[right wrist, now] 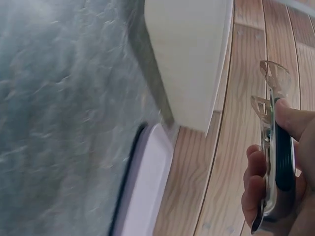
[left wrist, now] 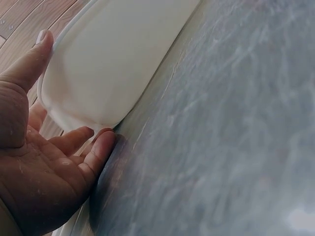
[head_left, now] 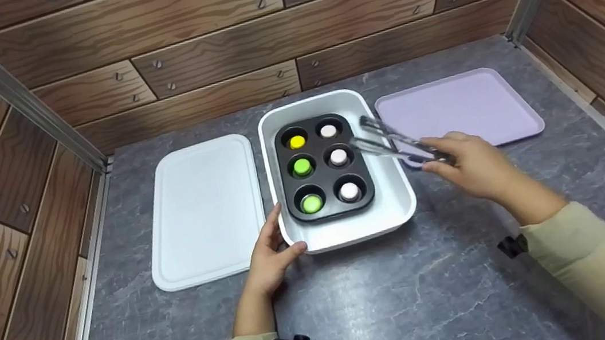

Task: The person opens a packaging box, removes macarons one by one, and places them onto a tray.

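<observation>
My right hand (head_left: 472,163) grips a pair of metal tongs (head_left: 391,139), whose two tips stand apart over the right side of a white bin (head_left: 339,237). In the right wrist view the tongs' dark handle (right wrist: 284,155) lies between thumb and fingers. Inside the bin sits a black six-cup muffin pan (head_left: 322,176). Its left cups hold a yellow round piece (head_left: 297,142) and two green round pieces (head_left: 301,166); the right cups hold several white round pieces (head_left: 339,157). At the bin's front left corner my left hand (head_left: 267,261) touches it, thumb near the rim and fingers along the side.
A white flat lid or tray (head_left: 206,210) lies left of the bin. On the right is a purple tray (head_left: 462,107), close to the bin's side. The grey marbled tabletop (head_left: 387,298) is bounded by wood-patterned walls (head_left: 217,42) at the back and sides.
</observation>
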A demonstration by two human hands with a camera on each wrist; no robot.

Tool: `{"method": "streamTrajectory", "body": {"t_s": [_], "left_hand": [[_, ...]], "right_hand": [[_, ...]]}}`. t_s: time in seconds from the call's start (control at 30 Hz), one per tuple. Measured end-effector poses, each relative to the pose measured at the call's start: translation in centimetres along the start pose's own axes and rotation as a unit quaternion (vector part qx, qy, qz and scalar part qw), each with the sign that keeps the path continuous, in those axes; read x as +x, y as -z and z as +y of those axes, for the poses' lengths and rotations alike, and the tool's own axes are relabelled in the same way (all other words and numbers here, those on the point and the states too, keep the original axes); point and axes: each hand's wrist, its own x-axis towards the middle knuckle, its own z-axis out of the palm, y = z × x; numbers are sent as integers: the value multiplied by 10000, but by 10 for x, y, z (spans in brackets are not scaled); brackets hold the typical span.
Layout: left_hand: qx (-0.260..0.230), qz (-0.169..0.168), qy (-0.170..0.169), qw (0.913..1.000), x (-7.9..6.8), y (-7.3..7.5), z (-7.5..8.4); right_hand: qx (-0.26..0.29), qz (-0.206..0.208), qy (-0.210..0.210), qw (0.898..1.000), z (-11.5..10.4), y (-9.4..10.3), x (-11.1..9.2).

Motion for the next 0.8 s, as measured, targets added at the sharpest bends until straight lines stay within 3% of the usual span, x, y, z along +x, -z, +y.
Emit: {"method": "streamTrajectory", "body": {"t_s": [0.3,0.53,0.8], "left_hand": [[-41,35,8,10000,-3,0,-2],[-37,40,42,10000,-1,0,0],[-115,65,103,9999,1,-1,-1]], "right_hand": [[-650,-1043,563,9908,-30,-17,29],[-816,-1342,1007,9824,-48,-33,42],[-1070,-1656,1154,9736,-60,-38,54]]}}
